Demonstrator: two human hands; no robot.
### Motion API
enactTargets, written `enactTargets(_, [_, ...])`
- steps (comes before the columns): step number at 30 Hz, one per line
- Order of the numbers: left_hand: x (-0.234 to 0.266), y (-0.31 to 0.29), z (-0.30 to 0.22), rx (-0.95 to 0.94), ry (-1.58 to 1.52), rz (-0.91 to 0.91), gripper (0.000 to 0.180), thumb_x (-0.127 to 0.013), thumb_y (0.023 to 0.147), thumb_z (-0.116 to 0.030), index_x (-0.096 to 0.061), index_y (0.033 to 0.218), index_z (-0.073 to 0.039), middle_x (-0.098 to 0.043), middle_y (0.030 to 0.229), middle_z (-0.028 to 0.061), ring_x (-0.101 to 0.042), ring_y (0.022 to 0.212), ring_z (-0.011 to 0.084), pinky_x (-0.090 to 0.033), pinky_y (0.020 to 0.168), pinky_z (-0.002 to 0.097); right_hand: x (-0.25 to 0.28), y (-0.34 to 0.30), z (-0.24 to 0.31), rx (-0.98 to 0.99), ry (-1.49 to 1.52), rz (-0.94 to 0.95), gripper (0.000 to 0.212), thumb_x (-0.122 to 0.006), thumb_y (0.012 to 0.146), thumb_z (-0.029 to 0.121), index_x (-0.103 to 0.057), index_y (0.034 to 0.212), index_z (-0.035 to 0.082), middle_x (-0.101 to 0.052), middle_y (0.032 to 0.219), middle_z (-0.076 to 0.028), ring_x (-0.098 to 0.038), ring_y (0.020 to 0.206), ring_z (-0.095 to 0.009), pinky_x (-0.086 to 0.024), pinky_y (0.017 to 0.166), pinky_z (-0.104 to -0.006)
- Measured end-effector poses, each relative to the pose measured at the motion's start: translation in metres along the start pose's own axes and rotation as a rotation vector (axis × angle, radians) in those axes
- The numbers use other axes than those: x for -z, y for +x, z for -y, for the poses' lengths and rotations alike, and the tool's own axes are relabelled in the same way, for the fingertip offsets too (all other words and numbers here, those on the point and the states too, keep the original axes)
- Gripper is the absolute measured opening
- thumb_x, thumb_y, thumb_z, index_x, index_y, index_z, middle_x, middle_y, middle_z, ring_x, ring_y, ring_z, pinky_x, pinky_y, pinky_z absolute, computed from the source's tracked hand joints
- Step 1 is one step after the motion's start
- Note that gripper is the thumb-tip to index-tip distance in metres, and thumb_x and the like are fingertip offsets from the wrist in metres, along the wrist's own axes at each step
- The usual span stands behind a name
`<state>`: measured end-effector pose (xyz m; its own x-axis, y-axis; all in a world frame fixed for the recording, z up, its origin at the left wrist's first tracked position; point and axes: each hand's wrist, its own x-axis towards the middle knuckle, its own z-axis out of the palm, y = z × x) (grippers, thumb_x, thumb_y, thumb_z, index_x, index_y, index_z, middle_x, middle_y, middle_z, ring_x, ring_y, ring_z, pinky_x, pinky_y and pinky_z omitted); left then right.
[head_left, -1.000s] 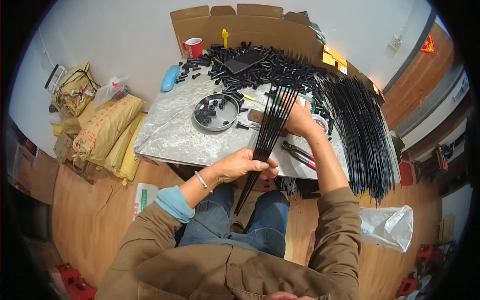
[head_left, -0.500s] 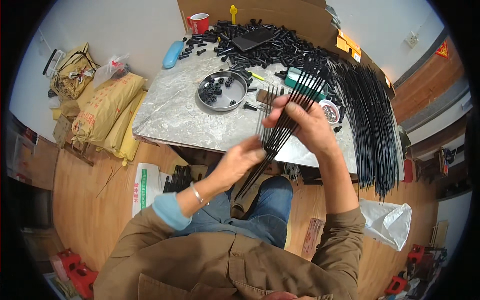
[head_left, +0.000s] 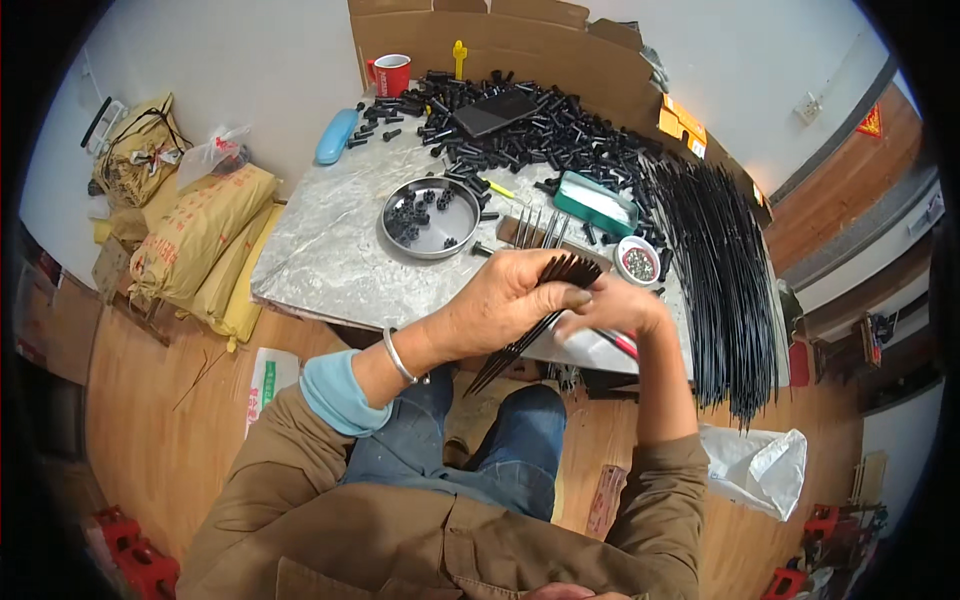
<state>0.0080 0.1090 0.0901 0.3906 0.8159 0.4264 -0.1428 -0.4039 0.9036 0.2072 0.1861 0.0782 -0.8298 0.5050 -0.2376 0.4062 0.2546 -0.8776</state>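
A bundle of thin black rods [head_left: 508, 358] is gripped in my left hand [head_left: 510, 300], above the table's front edge, slanting down towards my knees. The thumb lies across the rods and the fingers wrap round them. My right hand [head_left: 622, 305] is against the upper end of the bundle, its fingers smeared by motion and partly behind the rods. Just below it a red-tipped thing [head_left: 626, 345] shows, too little of it to name. Beyond my hands several thin metal pins [head_left: 540, 228] stand upright by a brown block [head_left: 572, 245].
A round metal tray [head_left: 462, 240] holds small black parts. Black bolts [head_left: 590, 130] are heaped at the back, a dark flat slab [head_left: 495, 113] on top. Long black rods [head_left: 720, 290] lie at right, beside a white bowl [head_left: 637, 262] and green box [head_left: 596, 203]. A red mug [head_left: 392, 75] stands back left.
The rod bundle has passed from my right hand into my left hand and sits lower. My right hand has moved down and is blurred. The whole view has shifted slightly.
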Motion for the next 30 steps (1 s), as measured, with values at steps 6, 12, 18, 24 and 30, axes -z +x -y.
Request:
enactTargets(6, [-0.001, 0.004, 0.004, -0.050, 0.034, -0.014, 0.017, -0.058, 0.092, -0.009, -0.065, 0.101, 0.004, -0.070, 0.088, 0.0093, -0.067, 0.085, 0.0150, -0.053, 0.079, 0.0273, 0.105, 0.075, -0.082, -0.178, -0.556, -1.049, 0.021, -0.065, 0.082, 0.022, -0.072, 0.095, 0.006, -0.070, 0.081, -0.013, -0.068, 0.077, -0.024, -0.051, 0.072, -0.0343])
enactTargets(12, [0.003, 0.003, -0.003, -0.044, 0.033, -0.036, 0.019, -0.057, 0.092, -0.009, -0.065, 0.103, 0.004, -0.071, 0.091, 0.0103, -0.068, 0.090, 0.0161, -0.053, 0.081, 0.0284, 0.125, 0.097, -0.104, -0.433, -0.993, -0.820, 0.021, -0.066, 0.078, 0.026, -0.072, 0.092, 0.011, -0.069, 0.089, -0.013, -0.066, 0.087, -0.032, -0.051, 0.077, -0.0420])
enactTargets(18, [0.001, 0.003, -0.001, 0.029, 0.011, -0.057, 0.020, -0.056, 0.093, -0.009, -0.064, 0.106, 0.004, -0.071, 0.092, 0.0101, -0.067, 0.090, 0.0153, -0.053, 0.082, 0.0270, 0.118, 0.097, -0.108, -0.316, -1.012, -0.845, 0.017, -0.064, 0.080, 0.025, -0.068, 0.089, 0.011, -0.067, 0.094, -0.011, -0.064, 0.090, -0.032, -0.050, 0.078, -0.0435])
enactTargets(24, [-0.002, 0.001, -0.001, 0.043, -0.048, -0.059, 0.020, -0.056, 0.093, -0.008, -0.064, 0.106, 0.004, -0.071, 0.091, 0.0094, -0.067, 0.088, 0.0150, -0.052, 0.083, 0.0271, 0.117, 0.100, -0.103, -0.316, -1.145, -0.778, 0.017, -0.061, 0.081, 0.023, -0.067, 0.087, 0.008, -0.066, 0.094, -0.014, -0.064, 0.091, -0.032, -0.050, 0.079, -0.0453])
enactTargets(30, [-0.001, 0.002, 0.004, 0.068, -0.084, -0.079, 0.019, -0.055, 0.093, -0.007, -0.064, 0.106, 0.004, -0.070, 0.091, 0.0085, -0.067, 0.089, 0.0150, -0.052, 0.083, 0.0280, 0.120, 0.082, -0.093, -0.254, -1.129, -0.957, 0.014, -0.055, 0.085, 0.019, -0.063, 0.083, 0.007, -0.065, 0.090, -0.012, -0.063, 0.087, -0.033, -0.050, 0.074, -0.0445])
